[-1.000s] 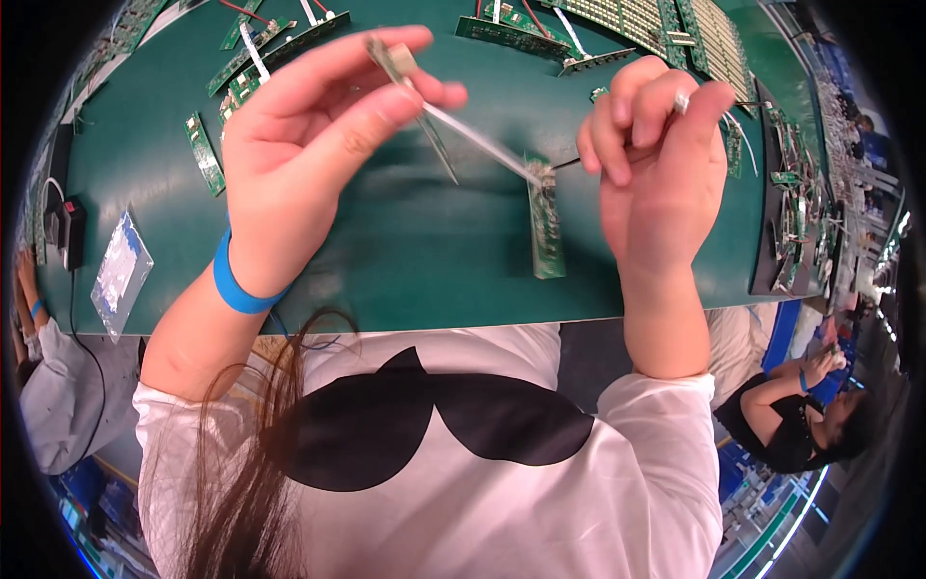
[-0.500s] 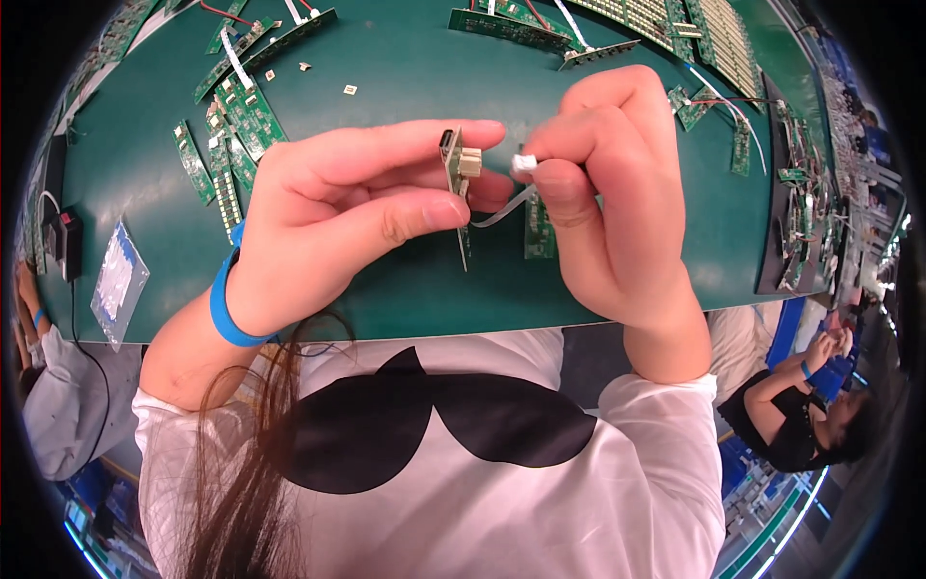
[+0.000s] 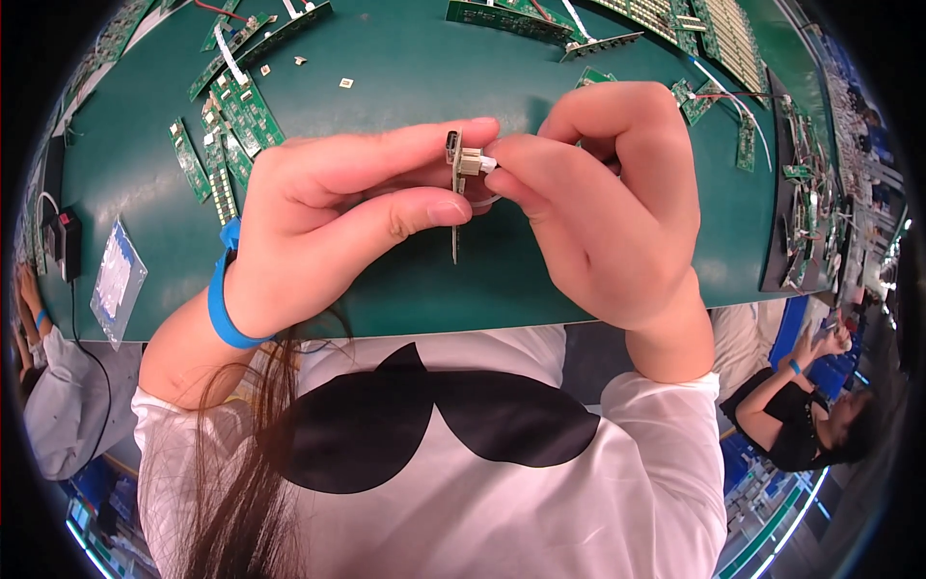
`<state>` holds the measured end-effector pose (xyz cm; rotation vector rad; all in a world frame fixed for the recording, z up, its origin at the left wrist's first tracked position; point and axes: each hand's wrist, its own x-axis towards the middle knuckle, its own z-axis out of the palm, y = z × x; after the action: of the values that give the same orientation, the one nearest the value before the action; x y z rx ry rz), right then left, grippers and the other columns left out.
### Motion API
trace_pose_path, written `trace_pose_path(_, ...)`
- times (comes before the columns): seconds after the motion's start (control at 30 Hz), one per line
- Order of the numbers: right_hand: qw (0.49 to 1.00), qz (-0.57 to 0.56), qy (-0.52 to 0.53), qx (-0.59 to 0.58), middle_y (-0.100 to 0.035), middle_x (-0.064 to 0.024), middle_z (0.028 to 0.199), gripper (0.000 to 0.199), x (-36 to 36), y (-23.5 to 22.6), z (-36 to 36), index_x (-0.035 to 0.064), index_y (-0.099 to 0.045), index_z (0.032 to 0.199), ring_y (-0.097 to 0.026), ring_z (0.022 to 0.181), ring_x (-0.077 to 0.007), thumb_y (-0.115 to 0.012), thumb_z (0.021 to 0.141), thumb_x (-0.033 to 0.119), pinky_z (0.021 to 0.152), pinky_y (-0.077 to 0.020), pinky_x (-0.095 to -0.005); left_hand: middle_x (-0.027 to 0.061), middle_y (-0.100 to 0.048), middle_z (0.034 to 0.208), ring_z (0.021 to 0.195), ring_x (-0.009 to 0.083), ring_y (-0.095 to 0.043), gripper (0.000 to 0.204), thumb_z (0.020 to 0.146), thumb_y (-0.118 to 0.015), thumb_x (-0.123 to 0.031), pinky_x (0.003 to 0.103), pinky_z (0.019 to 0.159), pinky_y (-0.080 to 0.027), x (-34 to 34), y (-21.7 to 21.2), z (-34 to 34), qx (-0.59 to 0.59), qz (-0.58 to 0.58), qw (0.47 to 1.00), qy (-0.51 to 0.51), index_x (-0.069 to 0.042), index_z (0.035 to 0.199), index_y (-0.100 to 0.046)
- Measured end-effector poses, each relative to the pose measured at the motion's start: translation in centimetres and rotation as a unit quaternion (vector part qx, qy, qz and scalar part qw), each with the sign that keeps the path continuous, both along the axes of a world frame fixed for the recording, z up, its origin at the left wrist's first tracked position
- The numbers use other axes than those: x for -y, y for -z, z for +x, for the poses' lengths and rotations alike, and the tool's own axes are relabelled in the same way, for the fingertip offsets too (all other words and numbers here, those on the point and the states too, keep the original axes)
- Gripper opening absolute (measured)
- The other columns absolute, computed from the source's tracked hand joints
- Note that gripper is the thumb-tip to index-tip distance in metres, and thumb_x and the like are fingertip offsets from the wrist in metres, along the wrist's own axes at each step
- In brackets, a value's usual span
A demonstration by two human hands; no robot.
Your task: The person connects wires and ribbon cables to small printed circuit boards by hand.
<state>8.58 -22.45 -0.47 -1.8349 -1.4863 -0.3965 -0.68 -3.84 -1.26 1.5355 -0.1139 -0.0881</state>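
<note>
Green worktop (image 3: 415, 72) below, with circuit boards (image 3: 506, 19) along its far edge. Held upright, nearly edge-on, above that surface between thumb and fingers of the left hand (image 3: 323, 203): a narrow circuit board (image 3: 456, 236), with a metal port (image 3: 452, 145) near its top and a cream socket (image 3: 471, 161) facing right. Pinched tightly between thumb and forefinger of the right hand (image 3: 617, 207): a white plug (image 3: 489, 165), right at the socket's mouth and apparently touching.

Best, as a judgement, to brace the board firmly behind the socket, square up plug and socket, then press straight along one line, without rocking. Check which way round before adding force. Grip by the plug's body, not by the pale cable (image 3: 485, 204), and leave that loop slack, clear of the fingertips.

Impossible to tell: how deeply seated, or whether latched. Lost behind the fingers: most of the cable and its far end. Partly masked beyond the right hand: another green board (image 3: 594, 74). Farther out at left: loose boards (image 3: 249, 118) and a clear bag (image 3: 119, 280), contents hard to read. Toward the dark rim, bent and small: a co-worker (image 3: 786, 400), holding something too tiny to identify.
</note>
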Motion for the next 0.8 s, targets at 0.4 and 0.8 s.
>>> trace_pose_path(0.4, 0.989, -0.015, -0.067, -0.129, -0.047, -0.0056, 0.069, 0.016, -0.2, 0.2, 0.8, 0.0016, -0.063, 0.078, -0.044, 0.060, -0.0180, -0.072, 0.065, 0.000, 0.052, -0.0353, -0.0273, 0.0082, -0.064, 0.068, 0.058, 0.0174, -0.061, 0.039, 0.076, -0.068, -0.004, 0.027, 0.054, -0.045, 0.2, 0.1, 0.2, 0.134, 0.226, 0.965, -0.005, -0.007, 0.114, -0.061)
trace_pose_path(0.8, 0.943, -0.096, -0.069, -0.310, -0.063, -0.0129, 0.079, 0.022, 1.8, 0.6, 4.1, 0.0007, -0.064, 0.083, -0.060, 0.074, -0.0251, -0.063, 0.081, 0.022, 0.068, -0.0468, -0.0343, 0.0191, -0.059, 0.111, 0.096, 0.0277, -0.062, 0.037, 0.091, -0.050, -0.008, 0.037, 0.087, -0.048, 0.8, -0.1, 0.7, -0.031, -0.116, 0.992, -0.044, 0.007, 0.125, -0.044)
